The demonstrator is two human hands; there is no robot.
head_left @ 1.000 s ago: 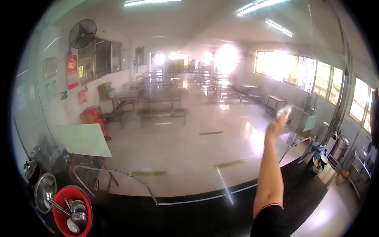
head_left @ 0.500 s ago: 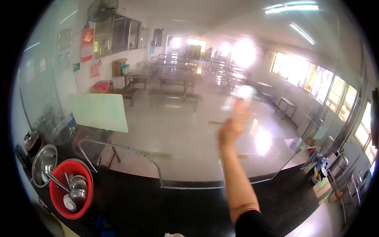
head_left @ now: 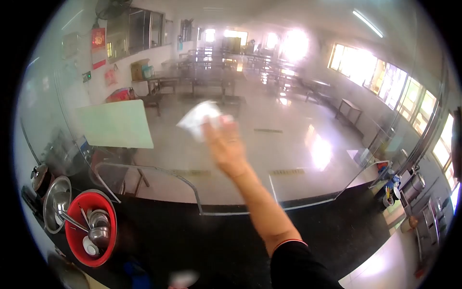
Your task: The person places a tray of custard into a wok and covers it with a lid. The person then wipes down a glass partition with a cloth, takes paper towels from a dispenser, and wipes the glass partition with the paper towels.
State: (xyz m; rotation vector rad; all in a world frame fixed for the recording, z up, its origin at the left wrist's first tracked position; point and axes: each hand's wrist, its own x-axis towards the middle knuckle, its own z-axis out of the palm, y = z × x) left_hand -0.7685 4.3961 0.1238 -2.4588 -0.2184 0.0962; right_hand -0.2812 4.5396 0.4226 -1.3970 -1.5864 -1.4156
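Observation:
My right hand [head_left: 225, 147] is stretched forward at the middle of the view, its fingers pressed on a crumpled white cloth [head_left: 199, 120] against a clear glass pane. The pane stands behind the black counter [head_left: 192, 241], and the room beyond shows hazily through it. At the bottom edge, a blurred whitish thing [head_left: 184, 278] shows with a little skin colour beside it, which seems to be my left hand [head_left: 173, 287]; its fingers cannot be made out.
A red basin [head_left: 72, 231] with metal bowls and a ladle stands at the left, beside a steel bowl [head_left: 50, 204]. A pale green panel [head_left: 115, 124] is on the glass. A cup of pens [head_left: 388, 200] stands at the right. Tables and benches are beyond the glass.
My right hand has swept left across the glass with the white cloth. The view has turned and tilted down somewhat, and the whitish thing at the bottom has come further into sight.

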